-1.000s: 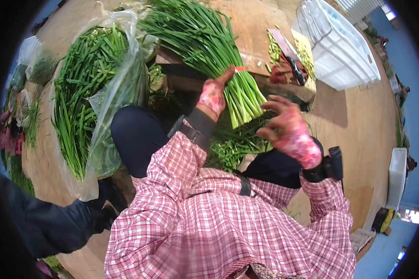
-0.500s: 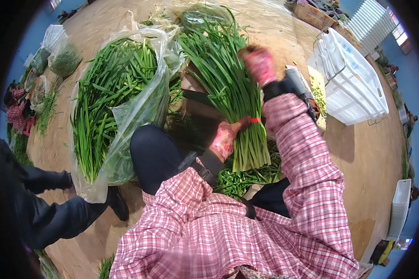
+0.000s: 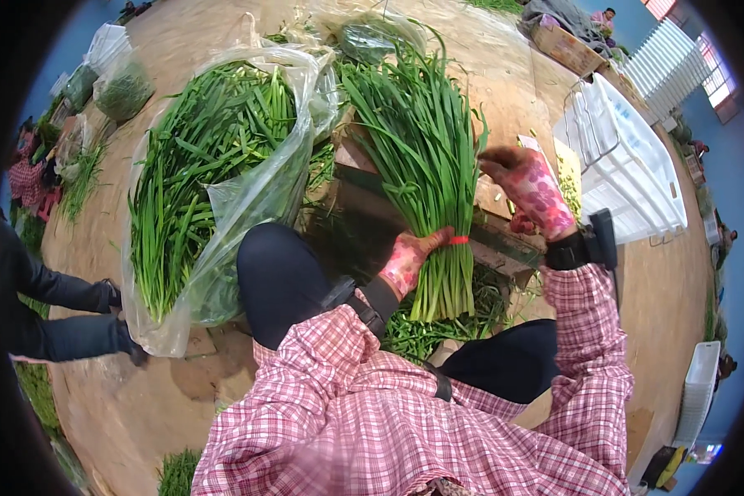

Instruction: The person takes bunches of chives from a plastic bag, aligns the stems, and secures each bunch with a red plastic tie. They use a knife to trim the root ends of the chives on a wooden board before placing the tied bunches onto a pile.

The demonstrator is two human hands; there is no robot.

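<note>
A thick bunch of garlic chives stands tilted in front of me, leaves up and pale stems down, with a red band around its stems. My left hand, in a pink patterned glove, is closed around the stems beside the band. To the right of the leaves, my right hand is raised, similarly gloved. Its fingers reach toward the leaf edge with the thumb apart, and I see nothing held. Behind the bunch is a low wooden board. Loose green trimmings lie under the stems.
At my left stands a clear plastic bag full of loose chives. White stacked crates are at the right. A yellowish card with small pieces lies beside them. Another person's legs appear at the left.
My right hand has moved right and down, away from the leaves. My left hand keeps its grip on the bunch. The other person's legs have shifted left.
</note>
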